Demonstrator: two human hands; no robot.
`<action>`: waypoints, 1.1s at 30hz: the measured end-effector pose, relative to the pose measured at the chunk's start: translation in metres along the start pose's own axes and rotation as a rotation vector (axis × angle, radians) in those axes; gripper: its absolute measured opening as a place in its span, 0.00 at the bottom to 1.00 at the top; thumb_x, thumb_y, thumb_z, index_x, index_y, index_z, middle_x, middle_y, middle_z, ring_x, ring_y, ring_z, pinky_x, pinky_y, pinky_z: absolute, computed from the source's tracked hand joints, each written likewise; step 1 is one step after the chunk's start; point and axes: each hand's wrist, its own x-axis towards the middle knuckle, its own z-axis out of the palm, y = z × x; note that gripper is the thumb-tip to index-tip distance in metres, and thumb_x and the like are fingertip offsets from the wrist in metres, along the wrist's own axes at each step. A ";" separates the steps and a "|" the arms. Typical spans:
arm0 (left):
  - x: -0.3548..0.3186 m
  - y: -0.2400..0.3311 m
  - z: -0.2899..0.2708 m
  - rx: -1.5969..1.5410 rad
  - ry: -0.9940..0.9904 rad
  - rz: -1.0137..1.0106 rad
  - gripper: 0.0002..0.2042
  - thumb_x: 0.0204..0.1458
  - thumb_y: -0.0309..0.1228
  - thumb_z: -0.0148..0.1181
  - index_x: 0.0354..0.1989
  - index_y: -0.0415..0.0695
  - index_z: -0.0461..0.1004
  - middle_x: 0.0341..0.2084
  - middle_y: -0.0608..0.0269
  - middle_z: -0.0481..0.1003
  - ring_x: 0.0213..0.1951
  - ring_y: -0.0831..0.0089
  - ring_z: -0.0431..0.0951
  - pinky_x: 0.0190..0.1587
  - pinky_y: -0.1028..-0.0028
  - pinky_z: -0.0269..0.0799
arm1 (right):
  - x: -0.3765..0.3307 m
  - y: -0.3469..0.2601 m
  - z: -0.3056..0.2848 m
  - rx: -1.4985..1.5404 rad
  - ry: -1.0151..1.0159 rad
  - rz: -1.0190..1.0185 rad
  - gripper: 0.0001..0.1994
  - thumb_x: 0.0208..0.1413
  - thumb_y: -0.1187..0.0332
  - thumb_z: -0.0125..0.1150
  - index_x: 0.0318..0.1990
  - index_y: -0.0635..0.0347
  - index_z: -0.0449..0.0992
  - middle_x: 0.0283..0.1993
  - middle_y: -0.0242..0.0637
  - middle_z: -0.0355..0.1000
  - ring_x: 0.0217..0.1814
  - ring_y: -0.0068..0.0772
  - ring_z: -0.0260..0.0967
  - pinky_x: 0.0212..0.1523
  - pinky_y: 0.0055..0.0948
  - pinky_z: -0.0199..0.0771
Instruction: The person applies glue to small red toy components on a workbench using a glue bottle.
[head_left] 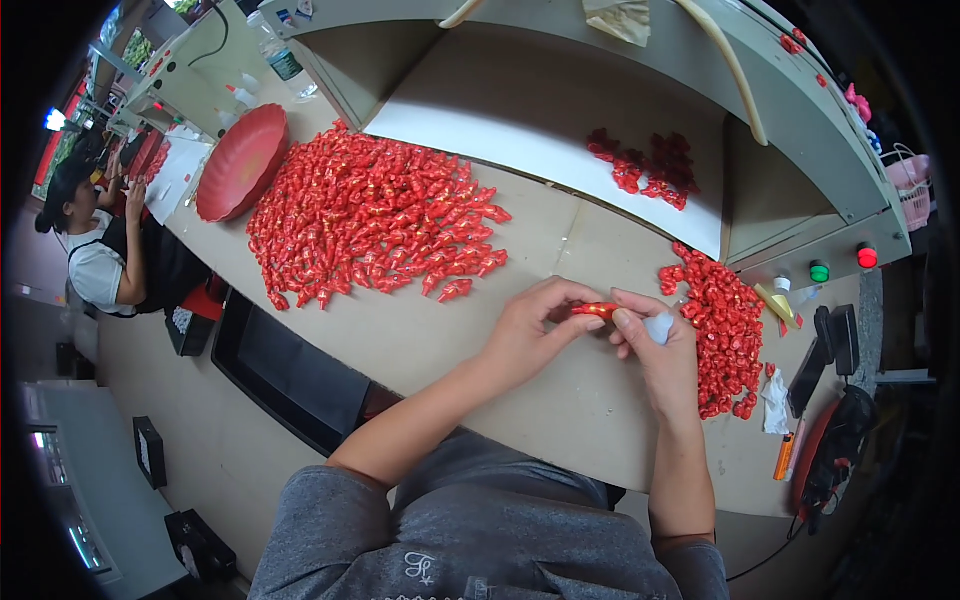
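Over the table's near middle, my left hand (532, 335) pinches a small glossy red figure (597, 310) with gold marks. The fingertips of my right hand (655, 350) meet its right end. Tucked in the right hand is a small whitish squeeze bottle (659, 327), partly hidden by the fingers. A wide heap of similar red figures (370, 220) spreads to the left of my hands. Close by my right hand lies a pile of smaller, rounder red pieces (725, 335).
A red bowl (240, 165) and a water bottle (285, 62) stand far left. Ahead is a grey machine housing (830, 150) with red pieces (650, 170) inside. At right lie an orange lighter (783, 456), a tissue (775, 402) and a dark pouch (835, 450). Another person (110, 235) sits left.
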 end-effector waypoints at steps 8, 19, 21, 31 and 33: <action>0.020 0.024 -0.139 1.228 0.437 0.215 0.10 0.46 0.32 0.67 0.36 0.43 0.79 0.35 0.59 0.74 0.41 0.61 0.71 0.45 0.65 0.63 | -0.004 -0.023 -0.018 -0.117 0.058 -0.007 0.16 0.62 0.58 0.56 0.48 0.61 0.75 0.36 0.35 0.75 0.28 0.15 0.67 0.27 0.18 0.68; 0.151 -0.012 -0.007 0.906 -0.006 0.401 0.12 0.48 0.34 0.65 0.42 0.47 0.77 0.36 0.59 0.75 0.45 0.61 0.71 0.49 0.64 0.63 | 0.007 -0.002 -0.024 -0.137 0.148 -0.285 0.14 0.56 0.73 0.61 0.45 0.59 0.61 0.36 0.34 0.72 0.35 0.18 0.67 0.36 0.22 0.69; 0.167 -0.021 -0.004 0.887 -0.070 0.377 0.13 0.48 0.36 0.65 0.42 0.48 0.76 0.35 0.60 0.74 0.46 0.60 0.70 0.51 0.63 0.60 | 0.007 -0.005 -0.024 -0.132 0.163 -0.285 0.14 0.56 0.73 0.61 0.45 0.59 0.62 0.36 0.34 0.72 0.35 0.18 0.67 0.36 0.22 0.69; 0.170 -0.011 -0.026 0.886 -0.088 0.258 0.09 0.56 0.29 0.56 0.43 0.41 0.73 0.32 0.57 0.74 0.38 0.69 0.74 0.41 0.70 0.71 | -0.004 -0.021 -0.027 0.041 0.119 -0.228 0.13 0.55 0.73 0.65 0.42 0.62 0.66 0.38 0.33 0.74 0.36 0.16 0.67 0.36 0.18 0.68; 0.151 0.001 -0.025 0.692 -0.077 0.046 0.08 0.58 0.28 0.54 0.44 0.40 0.72 0.32 0.60 0.74 0.37 0.74 0.74 0.40 0.73 0.71 | -0.008 -0.023 -0.028 0.055 0.098 -0.258 0.12 0.55 0.69 0.66 0.41 0.62 0.69 0.36 0.30 0.72 0.34 0.14 0.66 0.35 0.17 0.67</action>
